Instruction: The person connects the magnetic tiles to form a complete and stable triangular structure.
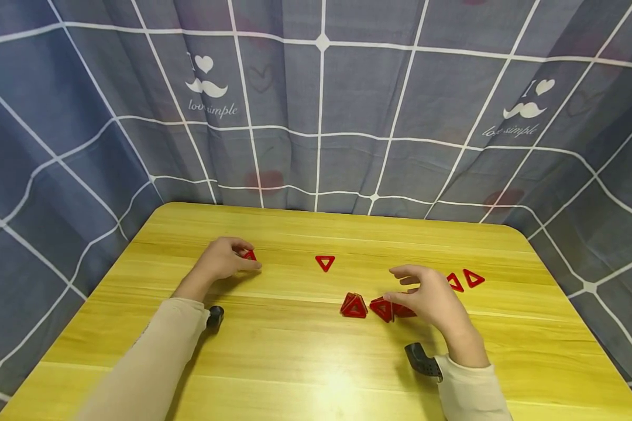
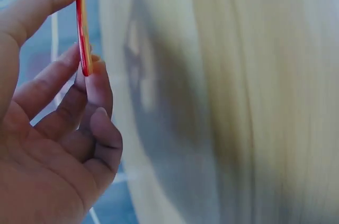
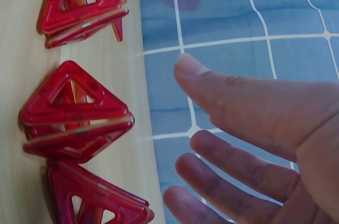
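My left hand is above the left part of the table, pinching a red triangular tile between thumb and fingertips. The left wrist view shows that tile edge-on. On the right, my right hand hovers with fingers spread and only slightly bent, holding nothing. Below and beside it stand three small pyramids made of red triangular tiles: a left one, a middle one and a right one, which the hand partly covers. In the right wrist view the pyramids line up left of the fingers, the middle pyramid nearest the centre.
A loose red triangle lies flat near the table's middle. Two more, a partly covered triangle and a triangle, lie beyond the right hand. A grey checked curtain hangs around the wooden table at its back and sides.
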A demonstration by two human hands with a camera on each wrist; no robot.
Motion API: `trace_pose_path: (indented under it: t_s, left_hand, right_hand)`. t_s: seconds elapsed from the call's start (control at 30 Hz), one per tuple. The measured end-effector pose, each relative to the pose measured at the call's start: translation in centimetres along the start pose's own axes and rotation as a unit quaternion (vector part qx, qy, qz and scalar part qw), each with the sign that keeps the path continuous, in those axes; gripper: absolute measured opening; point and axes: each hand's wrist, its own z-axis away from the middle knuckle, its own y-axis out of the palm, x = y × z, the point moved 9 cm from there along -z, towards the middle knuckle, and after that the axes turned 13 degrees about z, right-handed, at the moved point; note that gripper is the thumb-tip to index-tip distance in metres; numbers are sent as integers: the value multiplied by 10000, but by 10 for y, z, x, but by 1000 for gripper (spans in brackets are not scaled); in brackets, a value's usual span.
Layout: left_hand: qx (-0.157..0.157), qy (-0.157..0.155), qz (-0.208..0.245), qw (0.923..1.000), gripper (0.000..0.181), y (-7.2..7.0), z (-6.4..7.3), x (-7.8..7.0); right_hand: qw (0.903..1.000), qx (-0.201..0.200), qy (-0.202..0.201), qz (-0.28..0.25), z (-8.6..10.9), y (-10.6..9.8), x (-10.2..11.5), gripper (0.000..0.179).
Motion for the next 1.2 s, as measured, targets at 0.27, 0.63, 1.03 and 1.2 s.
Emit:
trace_pose_path:
  t_s: [0.27, 0.63, 1.03, 1.2]
  left_hand:
    - [203, 223, -44, 9995, 53, 59, 17, -47]
    - [342, 327, -551, 9974, 44, 118, 46, -71]
    - [211, 443, -718, 9962, 44, 136, 56, -64]
    - [413, 607, -545, 9958, 49, 135, 56, -62]
  right_hand:
    - [9999, 69, 80, 71, 1, -1, -4, 50]
    - [9999, 35, 89, 106, 0, -2, -8, 50]
    - [9998, 182, 118, 43, -2, 5, -7, 49]
    - [9996, 224, 170, 80, 0, 5, -8, 49]
